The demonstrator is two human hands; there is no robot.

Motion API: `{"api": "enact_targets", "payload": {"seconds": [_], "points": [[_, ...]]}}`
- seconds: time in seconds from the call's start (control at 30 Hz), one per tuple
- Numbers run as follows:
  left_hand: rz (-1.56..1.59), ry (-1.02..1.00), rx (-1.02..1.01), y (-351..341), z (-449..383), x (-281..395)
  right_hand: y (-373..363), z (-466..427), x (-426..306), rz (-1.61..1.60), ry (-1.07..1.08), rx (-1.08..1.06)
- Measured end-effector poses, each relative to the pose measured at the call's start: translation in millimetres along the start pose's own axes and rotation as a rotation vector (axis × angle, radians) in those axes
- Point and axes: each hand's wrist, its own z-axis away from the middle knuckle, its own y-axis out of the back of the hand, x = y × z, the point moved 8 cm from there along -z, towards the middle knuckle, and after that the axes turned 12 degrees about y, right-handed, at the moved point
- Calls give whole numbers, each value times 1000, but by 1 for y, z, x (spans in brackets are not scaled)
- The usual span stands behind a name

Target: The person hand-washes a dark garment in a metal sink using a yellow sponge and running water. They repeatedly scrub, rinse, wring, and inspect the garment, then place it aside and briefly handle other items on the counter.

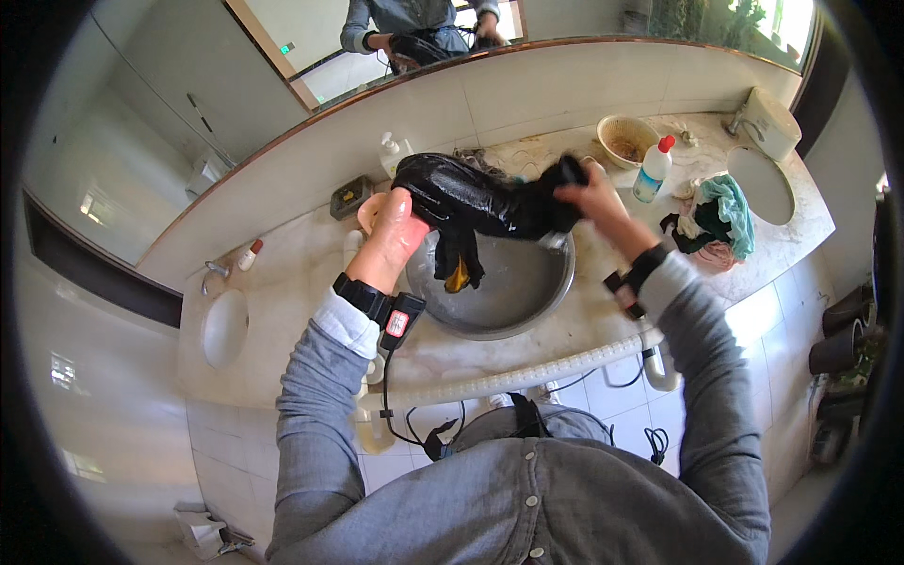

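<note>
A wet black cloth or garment [473, 194] is stretched between my two hands above a round metal basin [522, 296]. My left hand [401, 229] grips its left end, with the thumb on top and the fingers hidden behind the fabric. On the other side, my right hand [600, 201], slightly blurred, grips the bunched right end. A narrow part of the cloth with a yellow patch [458, 275] hangs down into the basin. The basin stands on a marble counter [417, 360].
A bottle with a red cap [653, 169], a woven basket [627, 140] and a heap of damp cloths [717, 222] stand or lie at the right. Behind the cloth is a pump bottle [394, 152]. Sinks [226, 328] are set into both ends of the counter.
</note>
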Motion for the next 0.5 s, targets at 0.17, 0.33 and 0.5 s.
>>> {"api": "enact_targets", "payload": {"seconds": [0.17, 0.33, 0.5], "points": [[-80, 12, 35, -41, 25, 15, -79, 70, 95, 60, -567, -192], [-199, -30, -17, -82, 56, 24, -113, 95, 37, -395, -585, -390], [-794, -132, 40, -103, 74, 16, -180, 103, -29, -1193, -838, -770]]}}
